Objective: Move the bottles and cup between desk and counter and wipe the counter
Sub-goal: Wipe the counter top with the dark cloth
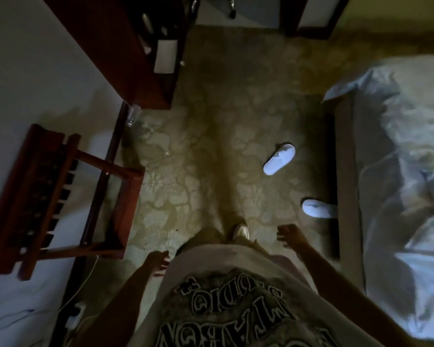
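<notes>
Both hands, left (pixel 158 262) and right (pixel 290 235), hang loose-fingered over floral-patterned carpet (pixel 211 126).

A patterned carpet (pixel 211 121) covers the floor of a dim room. Two white slippers lie well apart on it: one slipper (pixel 279 159) in the open, the other slipper (pixel 318 208) half under the bed frame (pixel 346 171). A rumpled pale blanket (pixel 406 156) lies on the bed at the right. At the left a wooden luggage rack (pixel 60 196) stands against the white wall (pixel 35 71), with a white cable (pixel 82 295) just below it
</notes>
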A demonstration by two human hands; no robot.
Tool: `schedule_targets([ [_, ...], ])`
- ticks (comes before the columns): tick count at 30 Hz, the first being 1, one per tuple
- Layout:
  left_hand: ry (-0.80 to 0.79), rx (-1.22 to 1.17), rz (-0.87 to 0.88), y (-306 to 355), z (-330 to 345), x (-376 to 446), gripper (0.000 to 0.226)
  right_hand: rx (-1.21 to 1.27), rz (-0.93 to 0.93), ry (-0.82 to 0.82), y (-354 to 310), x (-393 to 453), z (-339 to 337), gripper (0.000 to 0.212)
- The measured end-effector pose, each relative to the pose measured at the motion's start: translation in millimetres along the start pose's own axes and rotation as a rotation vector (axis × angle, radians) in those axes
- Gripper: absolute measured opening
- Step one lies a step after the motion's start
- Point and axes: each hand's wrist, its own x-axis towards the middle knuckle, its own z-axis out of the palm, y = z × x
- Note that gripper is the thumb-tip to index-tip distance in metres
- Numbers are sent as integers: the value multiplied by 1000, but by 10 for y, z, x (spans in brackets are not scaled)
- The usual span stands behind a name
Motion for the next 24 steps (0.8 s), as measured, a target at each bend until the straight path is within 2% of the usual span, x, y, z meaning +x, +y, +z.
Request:
schedule_targets([
  [2,-2,-14,-33,314,-7,17,25,-72,-41,-3,-758,177,-35,20],
  [6,-15,-93,25,1284,-90,201,25,-62,-150,-20,-2157,706,19,13],
  [8,-33,-64,19,1750,-102,398,23,-86,-114,-74,-2452,985,55,19],
  [10,-50,-11,41,2303,-144,611,28,-74,-86,-55,-2753,1213,72,21],
  [13,-107,83,84,3313,-223,980,32,-54,27,56,-2883,1605,-63,15],
  [16,-176,30,82,4548,-449,777,27,-6,118,137,-3045,1861,-238,33],
  [19,-157,34,198,5900,-734,756,20,-40,118,158,-3607,2103,-266,34],
  [22,-129,84,367,6949,-902,802,30,-119,93,127,-4142,2322,-272,33],
  [24,-147,97,408,7509,-935,885,35,-120,79,137,-4533,2616,-280,30],
])
